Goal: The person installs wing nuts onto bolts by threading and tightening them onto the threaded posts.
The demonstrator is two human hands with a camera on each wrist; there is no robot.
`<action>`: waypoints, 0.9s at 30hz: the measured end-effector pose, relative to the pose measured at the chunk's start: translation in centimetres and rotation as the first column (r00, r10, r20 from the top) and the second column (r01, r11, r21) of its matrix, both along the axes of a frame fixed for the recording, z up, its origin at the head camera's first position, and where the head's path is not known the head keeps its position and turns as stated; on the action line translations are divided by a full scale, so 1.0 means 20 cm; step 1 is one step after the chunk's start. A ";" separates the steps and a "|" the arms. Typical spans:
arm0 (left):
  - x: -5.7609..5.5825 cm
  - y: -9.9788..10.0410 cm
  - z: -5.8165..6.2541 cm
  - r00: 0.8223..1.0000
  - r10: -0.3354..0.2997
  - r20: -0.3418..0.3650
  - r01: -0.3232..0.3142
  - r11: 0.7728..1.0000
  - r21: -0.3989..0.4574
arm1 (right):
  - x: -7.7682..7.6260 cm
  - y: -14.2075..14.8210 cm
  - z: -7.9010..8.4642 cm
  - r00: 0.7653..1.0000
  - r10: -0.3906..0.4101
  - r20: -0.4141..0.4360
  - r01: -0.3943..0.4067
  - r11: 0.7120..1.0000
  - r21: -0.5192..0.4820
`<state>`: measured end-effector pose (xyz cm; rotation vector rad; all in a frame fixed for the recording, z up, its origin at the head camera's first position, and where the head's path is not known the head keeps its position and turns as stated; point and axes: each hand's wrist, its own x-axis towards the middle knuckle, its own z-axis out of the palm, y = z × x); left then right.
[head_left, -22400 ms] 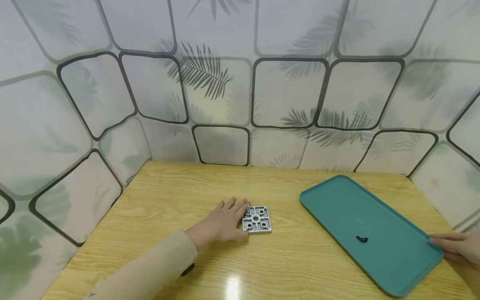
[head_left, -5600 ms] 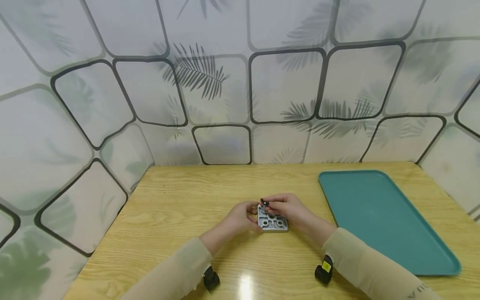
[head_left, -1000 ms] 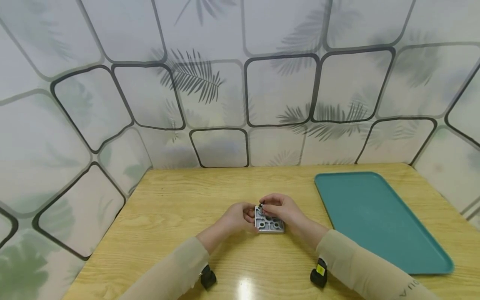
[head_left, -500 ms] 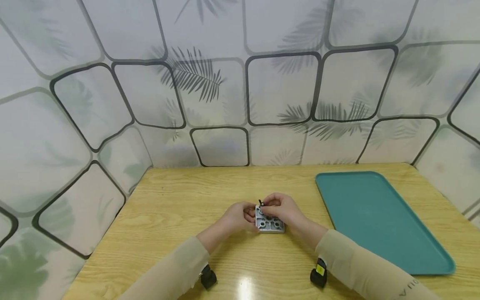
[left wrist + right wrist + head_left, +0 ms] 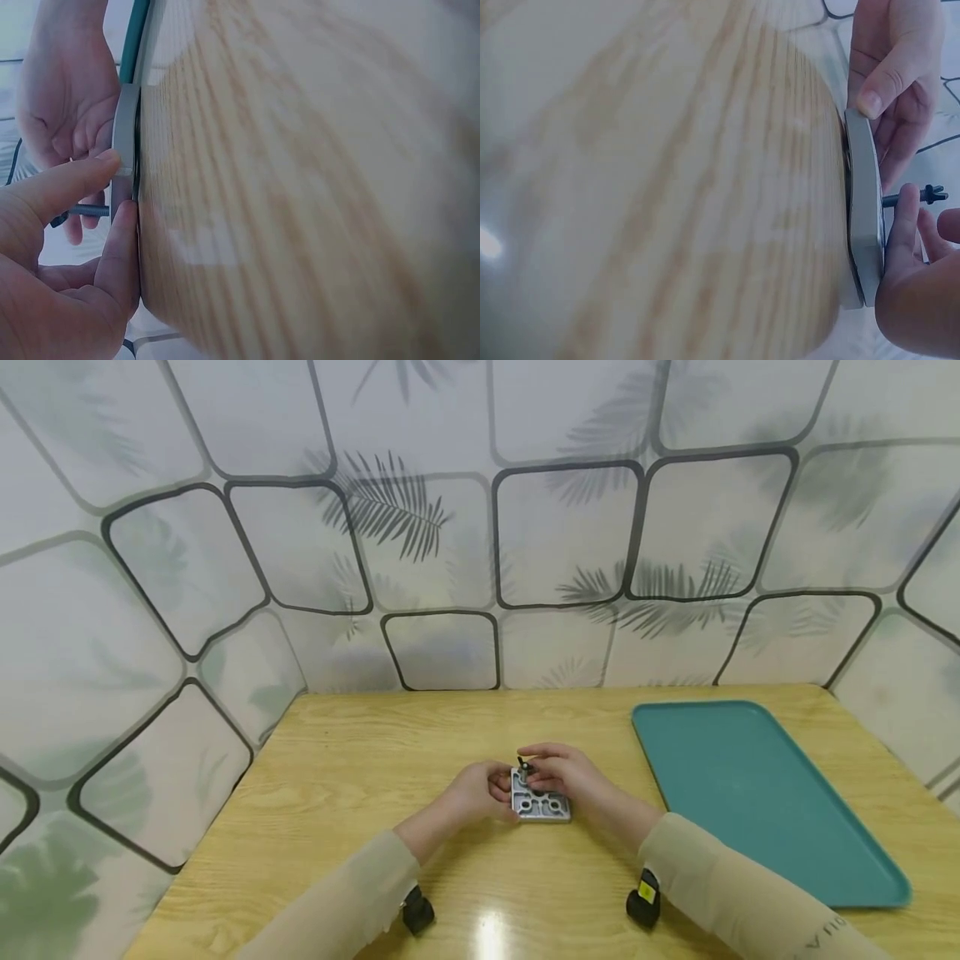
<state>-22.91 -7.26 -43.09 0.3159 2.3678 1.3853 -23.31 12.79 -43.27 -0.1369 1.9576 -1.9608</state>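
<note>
A square metal plate (image 5: 542, 808) with round holes lies on the wooden table (image 5: 390, 735). A threaded bolt (image 5: 900, 200) stands up from its far left corner, with a black wing nut (image 5: 524, 766) at its top end. My left hand (image 5: 476, 793) grips the plate's left edge, thumb and fingertips against its sides. My right hand (image 5: 566, 774) is around the bolt from the right, fingers loosely bent and the index finger raised. In the right wrist view one finger lies beside the bolt, and the wing nut shows uncovered, apart from the thumb tip.
A teal tray (image 5: 765, 793) lies flat at the right of the table. A patterned curtain (image 5: 435, 552) surrounds the back and sides. A black strap-mounted device (image 5: 417, 912) hangs below the left wrist and another (image 5: 643, 900) below the right.
The wing nut that lay on the tray earlier is now on the bolt, and the tray has been turned. In the last half second my right fingers have loosened from the wing nut.
</note>
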 end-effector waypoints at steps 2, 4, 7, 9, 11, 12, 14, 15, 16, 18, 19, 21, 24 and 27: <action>0.00 0.00 0.00 1.000 -0.001 -0.006 0.001 1.000 -0.008 | -0.01 0.00 0.00 1.000 0.005 -0.003 -0.005 1.000 0.001; -0.01 0.00 0.00 1.000 0.004 -0.006 -0.004 1.000 -0.018 | -0.01 0.00 -0.01 1.000 0.009 -0.013 -0.009 1.000 0.000; -0.01 0.00 0.00 1.000 0.008 -0.006 -0.009 1.000 -0.025 | -0.02 0.00 -0.02 1.000 0.007 -0.019 -0.007 1.000 -0.003; -0.01 0.01 0.00 1.000 0.007 -0.010 -0.008 1.000 -0.026 | -0.02 0.01 -0.03 1.000 0.005 -0.024 -0.005 1.000 -0.004; -0.01 0.01 0.00 1.000 0.006 -0.009 -0.006 1.000 -0.026 | -0.02 0.01 -0.03 1.000 0.000 -0.022 0.000 1.000 0.002; -0.01 0.01 0.00 1.000 0.004 -0.010 -0.005 1.000 -0.026 | -0.02 0.00 -0.03 1.000 -0.003 -0.020 0.003 1.000 0.009; -0.01 0.01 0.00 1.000 0.004 -0.008 -0.004 1.000 -0.026 | -0.01 0.01 -0.02 1.000 -0.007 -0.026 0.007 1.000 0.017; -0.01 0.01 0.00 1.000 0.005 -0.005 -0.005 1.000 -0.024 | -0.01 0.01 -0.02 1.000 -0.011 -0.026 0.011 1.000 0.020; -0.01 0.01 0.00 1.000 0.005 -0.005 -0.005 1.000 -0.022 | -0.01 0.01 -0.02 0.999 -0.014 -0.030 0.014 1.000 0.023; -0.01 0.01 0.00 1.000 0.009 -0.002 -0.009 1.000 -0.017 | -0.01 0.00 -0.02 0.999 -0.025 -0.029 0.026 0.999 0.028; -0.01 0.01 0.00 1.000 0.011 0.000 -0.011 1.000 -0.016 | -0.01 0.00 -0.03 0.999 -0.031 -0.029 0.032 0.999 0.029; -0.02 0.01 0.00 1.000 0.008 -0.001 -0.008 1.000 -0.016 | -0.01 0.00 -0.03 0.999 -0.037 -0.032 0.038 0.999 0.038; -0.02 0.01 0.00 1.000 0.007 0.004 -0.006 1.000 -0.019 | -0.02 0.00 -0.03 0.998 -0.051 -0.028 0.053 0.997 0.055; -0.01 0.01 0.00 1.000 0.007 0.009 -0.007 1.000 -0.016 | -0.01 0.00 -0.03 0.998 -0.059 -0.031 0.061 0.995 0.082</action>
